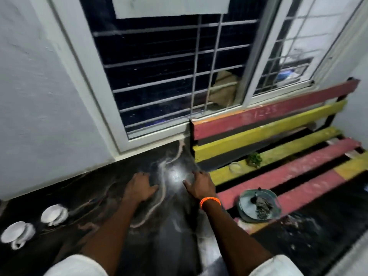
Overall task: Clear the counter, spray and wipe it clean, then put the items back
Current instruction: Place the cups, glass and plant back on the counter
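A dark, glossy marbled counter (163, 222) stretches below a barred window. My left hand (139, 187) lies flat on it with fingers spread, holding nothing. My right hand (200, 185), with an orange bead bracelet on the wrist, also rests on the counter near its right edge, fingers straight and empty. Two white cups (54, 215) (17, 234) lie tipped on the counter at the far left.
A red and yellow slatted bench (288, 156) stands to the right of the counter. On it sit a glass bowl (258, 205) with dark bits inside, a small pale dish (235, 167) and a green sprig (254, 159). The window frame (151, 140) borders the counter's back.
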